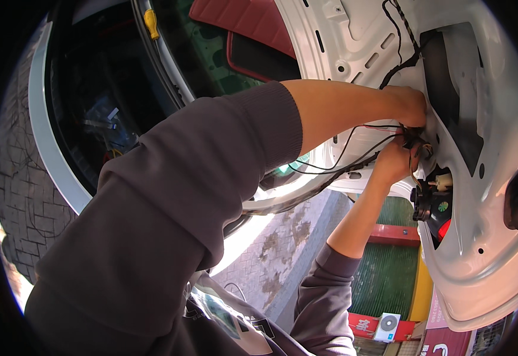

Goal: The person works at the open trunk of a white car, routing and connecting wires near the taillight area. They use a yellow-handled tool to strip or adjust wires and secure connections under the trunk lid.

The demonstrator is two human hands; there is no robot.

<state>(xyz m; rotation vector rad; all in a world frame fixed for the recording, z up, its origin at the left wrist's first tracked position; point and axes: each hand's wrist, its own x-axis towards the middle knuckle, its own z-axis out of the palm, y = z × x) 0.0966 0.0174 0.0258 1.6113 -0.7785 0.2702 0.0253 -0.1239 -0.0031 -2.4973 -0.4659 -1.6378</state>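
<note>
Both my hands are up against the inner side of a white car-body panel (486,133), probably a tailgate or boot lid. My left hand (408,104) is curled over a dark bundle of wires, its fingertips mostly hidden. Just below it, my right hand (399,158) grips the wiring harness (412,138) where several thin wires meet near a dark connector. Black wires (337,167) trail leftward from there. Under my right hand, the back of a tail lamp (443,207) shows through a cutout, with a pale connector (442,181) and a red lens edge.
A taped harness (401,66) runs up the panel beside a large opening (446,84). A yellow-handled tool (151,24) rests on the car's edge. Behind dark glass (103,66) lie cables and clear plastic. Red padded trim (250,22) shows above; paving (281,240) lies below.
</note>
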